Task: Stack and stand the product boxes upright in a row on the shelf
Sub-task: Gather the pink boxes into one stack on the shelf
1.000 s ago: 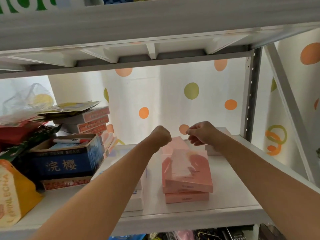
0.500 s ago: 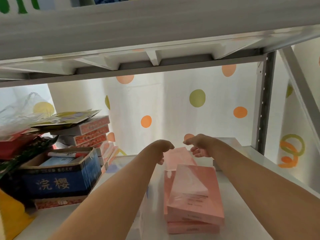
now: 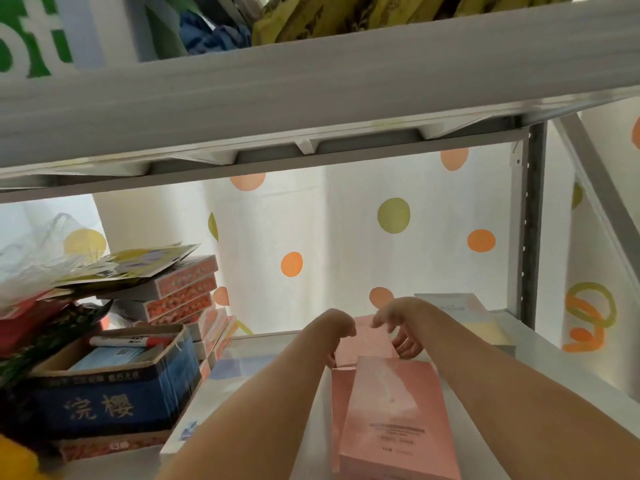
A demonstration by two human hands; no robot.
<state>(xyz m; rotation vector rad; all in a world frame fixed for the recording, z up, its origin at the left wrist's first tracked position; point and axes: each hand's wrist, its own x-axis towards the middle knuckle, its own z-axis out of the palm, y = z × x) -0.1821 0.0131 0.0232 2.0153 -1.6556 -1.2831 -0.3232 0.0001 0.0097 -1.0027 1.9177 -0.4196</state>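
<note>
Pink product boxes lie flat in a stack (image 3: 391,410) in the middle of the white shelf (image 3: 540,355). Behind the stack lies another pink box (image 3: 367,339), seen between my hands. My left hand (image 3: 337,327) is curled over that box's left edge, its thumb pointing down beside it. My right hand (image 3: 398,327) hangs at its right edge with fingers spread, fingertips at the box's side. A pale white-and-yellow box (image 3: 464,317) lies flat at the back right, partly hidden by my right forearm.
A blue open carton (image 3: 114,396) holding a marker and small packs stands at the left. Behind it is a pile of orange-patterned boxes (image 3: 180,289). A flat white box (image 3: 221,379) lies under my left forearm. The upper shelf (image 3: 311,84) hangs low overhead. A metal post (image 3: 531,220) stands at the right.
Both hands have uncurled from fists and dropped onto the rear pink box. The view has moved closer in and tilted up, and the boxes have not shifted.
</note>
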